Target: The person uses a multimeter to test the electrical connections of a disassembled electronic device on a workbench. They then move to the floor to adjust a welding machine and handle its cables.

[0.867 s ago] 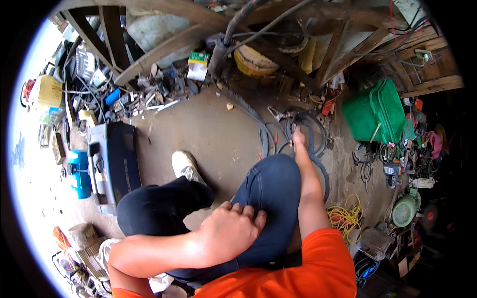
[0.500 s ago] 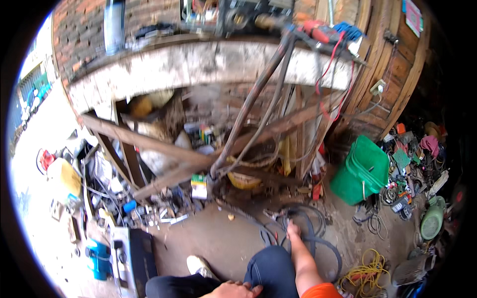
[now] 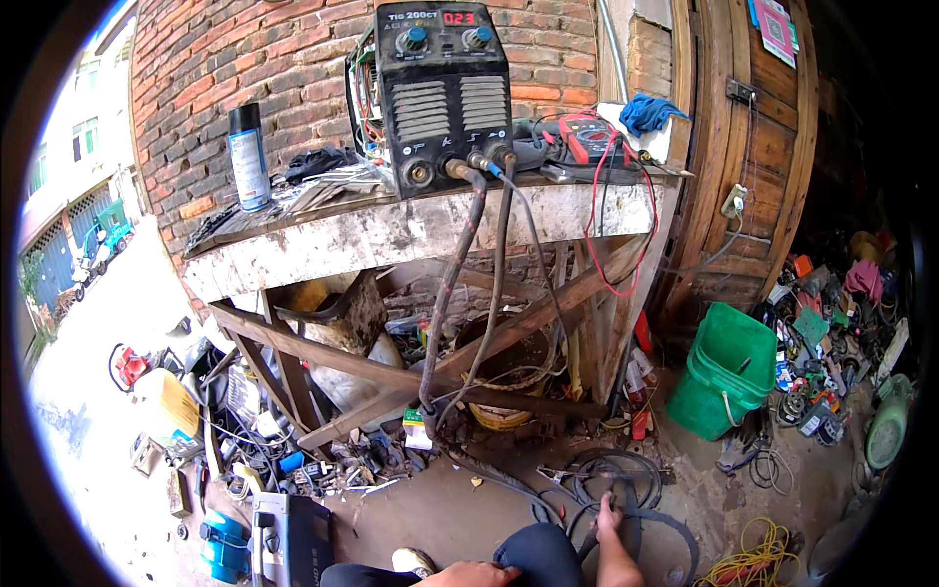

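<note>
My left hand (image 3: 475, 575) lies flat across my raised knee (image 3: 540, 554) at the lower edge, with nothing seen in it. Lower right of centre, my right hand (image 3: 608, 517) reaches down among coiled black cables (image 3: 618, 470), its fingers curled closed. Whatever it grips is too small and dark to make out. Thick cables (image 3: 452, 284) hang from a black welding machine (image 3: 445, 108) with two blue knobs and a lit red display. The machine stands on a worn bench (image 3: 421, 230); the cables drop past its front to the floor.
A red multimeter (image 3: 584, 139) and a spray can (image 3: 248, 157) stand on the bench. Right of it are a green bucket (image 3: 722, 372), a scrap heap (image 3: 817, 342) and a yellow cord (image 3: 753, 563). At left sit a dark case (image 3: 293, 543) and a blue tool (image 3: 225, 548).
The view has tipped up, bringing the whole welding machine into sight. My right hand stays low among the cables, and my left hand remains on my leg.
</note>
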{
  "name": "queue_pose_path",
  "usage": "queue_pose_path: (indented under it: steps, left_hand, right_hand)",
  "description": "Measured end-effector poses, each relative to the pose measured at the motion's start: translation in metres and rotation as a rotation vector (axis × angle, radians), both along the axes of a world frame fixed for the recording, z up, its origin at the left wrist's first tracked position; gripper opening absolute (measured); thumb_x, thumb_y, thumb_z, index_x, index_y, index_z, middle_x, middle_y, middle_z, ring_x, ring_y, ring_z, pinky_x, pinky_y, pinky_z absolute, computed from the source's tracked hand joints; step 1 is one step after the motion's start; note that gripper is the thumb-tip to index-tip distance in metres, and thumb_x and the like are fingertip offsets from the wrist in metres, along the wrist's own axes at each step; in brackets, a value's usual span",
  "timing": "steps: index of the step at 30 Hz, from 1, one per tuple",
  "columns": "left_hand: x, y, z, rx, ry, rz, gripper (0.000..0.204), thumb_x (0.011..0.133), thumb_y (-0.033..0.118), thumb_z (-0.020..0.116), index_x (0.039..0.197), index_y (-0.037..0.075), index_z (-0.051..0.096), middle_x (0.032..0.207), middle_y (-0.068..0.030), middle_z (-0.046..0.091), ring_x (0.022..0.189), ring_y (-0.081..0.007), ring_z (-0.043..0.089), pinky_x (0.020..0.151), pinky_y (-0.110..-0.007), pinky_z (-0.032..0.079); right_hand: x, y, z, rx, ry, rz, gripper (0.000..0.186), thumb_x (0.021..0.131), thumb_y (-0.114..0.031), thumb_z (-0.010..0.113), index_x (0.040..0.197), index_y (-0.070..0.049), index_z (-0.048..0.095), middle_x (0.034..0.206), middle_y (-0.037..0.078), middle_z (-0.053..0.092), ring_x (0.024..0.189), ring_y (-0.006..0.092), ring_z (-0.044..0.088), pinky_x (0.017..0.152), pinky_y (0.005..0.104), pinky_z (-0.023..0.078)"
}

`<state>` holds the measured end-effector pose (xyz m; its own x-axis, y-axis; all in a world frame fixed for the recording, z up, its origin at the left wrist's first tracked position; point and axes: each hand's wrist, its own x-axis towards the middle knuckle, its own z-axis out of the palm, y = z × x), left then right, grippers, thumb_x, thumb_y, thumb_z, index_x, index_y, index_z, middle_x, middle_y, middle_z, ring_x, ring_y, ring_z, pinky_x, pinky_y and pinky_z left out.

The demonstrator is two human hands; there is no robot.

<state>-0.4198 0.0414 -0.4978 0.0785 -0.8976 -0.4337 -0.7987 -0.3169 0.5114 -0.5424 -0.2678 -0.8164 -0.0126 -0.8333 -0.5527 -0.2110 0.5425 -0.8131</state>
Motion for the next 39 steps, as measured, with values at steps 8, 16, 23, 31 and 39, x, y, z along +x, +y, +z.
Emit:
queue_pose_path:
  steps: [8, 16, 23, 31, 39]
  left_hand:
    - [-0.006, -0.029, -0.015, -0.038, -0.039, 0.044, 0.040, 0.089, 0.040, 0.063, 0.103, 0.003, 0.060, 0.086, -0.0225, 0.067, 0.083, -0.0403, 0.065, 0.071, -0.048, 0.053]
    - [-0.002, -0.066, -0.047, -0.098, -0.058, -0.145, 0.043, 0.090, 0.041, 0.061, 0.111, 0.004, 0.060, 0.094, -0.0198, 0.069, 0.090, -0.0375, 0.066, 0.074, -0.049, 0.053]
    - [-0.011, -0.084, -0.051, 0.050, 0.005, -0.384, 0.054, 0.090, 0.046, 0.058, 0.120, 0.001, 0.057, 0.103, -0.0188, 0.068, 0.094, -0.0357, 0.066, 0.079, -0.046, 0.053]
    - [0.027, -0.071, -0.114, 0.007, 0.115, -0.307, 0.040, 0.087, 0.044, 0.061, 0.092, 0.004, 0.067, 0.085, -0.0187, 0.068, 0.083, -0.0355, 0.066, 0.071, -0.047, 0.052]
    - [0.048, 0.055, 0.051, -0.158, 0.648, -0.293, 0.031, 0.087, 0.037, 0.061, 0.101, 0.011, 0.069, 0.111, -0.0160, 0.064, 0.098, -0.0348, 0.062, 0.083, -0.044, 0.051]
  right_hand:
    - [-0.125, 0.002, -0.066, 0.302, 0.133, -0.151, 0.060, 0.090, -0.054, 0.059, 0.119, -0.001, 0.058, 0.089, 0.009, 0.064, 0.075, 0.0262, 0.062, 0.062, 0.0389, 0.051]
    - [-0.070, -0.063, 0.122, -0.167, 0.078, 0.397, 0.030, 0.087, -0.025, 0.065, 0.066, -0.004, 0.061, 0.055, 0.008, 0.059, 0.042, 0.0168, 0.052, 0.041, 0.0320, 0.039]
    - [0.102, -0.115, 0.507, -1.178, -0.409, 0.457, 0.022, 0.093, -0.026, 0.065, 0.091, -0.005, 0.061, 0.064, -0.003, 0.054, 0.055, 0.0056, 0.048, 0.050, 0.0212, 0.038]
    - [0.373, -0.108, 0.737, -1.688, 0.490, 1.151, 0.027, 0.080, -0.020, 0.065, 0.099, -0.001, 0.071, 0.099, 0.021, 0.069, 0.091, 0.0337, 0.068, 0.077, 0.0406, 0.054]
    - [0.442, -0.169, 0.673, -1.088, 0.782, 1.206, 0.045, 0.083, -0.041, 0.059, 0.119, -0.015, 0.067, 0.125, 0.013, 0.064, 0.115, 0.0293, 0.062, 0.094, 0.0424, 0.050]
